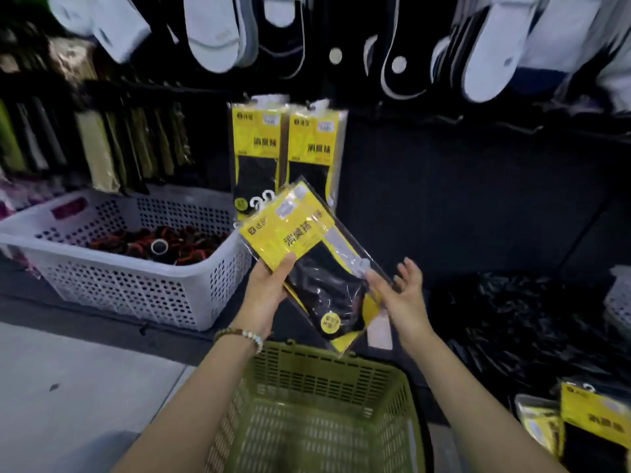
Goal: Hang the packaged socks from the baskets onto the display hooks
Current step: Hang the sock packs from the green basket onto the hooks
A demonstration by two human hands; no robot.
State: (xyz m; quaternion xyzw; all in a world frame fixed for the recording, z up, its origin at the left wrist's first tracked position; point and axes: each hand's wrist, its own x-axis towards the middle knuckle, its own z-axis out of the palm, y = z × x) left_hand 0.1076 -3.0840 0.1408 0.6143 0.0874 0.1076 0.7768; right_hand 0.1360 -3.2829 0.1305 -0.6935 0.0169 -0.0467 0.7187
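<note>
The left grip point(269, 288) pinches the yellow-and-black plastic sock packs point(300, 240) by one edge, the right grip point(401, 291) spread just beside them, so the slick stack could slip into the green slatted basket point(324, 404) below.

Left hand point(264, 290) grips sock packs point(307, 257) above green basket point(324, 401)

Held sock packs point(307, 247), clear plastic with yellow card over black socks: tilted, top end up-left, above the far rim of the green slatted plastic basket point(324, 373), gripped by left hand point(268, 288). Two hung packs point(256, 151) of the same kind upright, side by side, further above the basket. White perforated plastic basket point(119, 288) to its upper left
</note>
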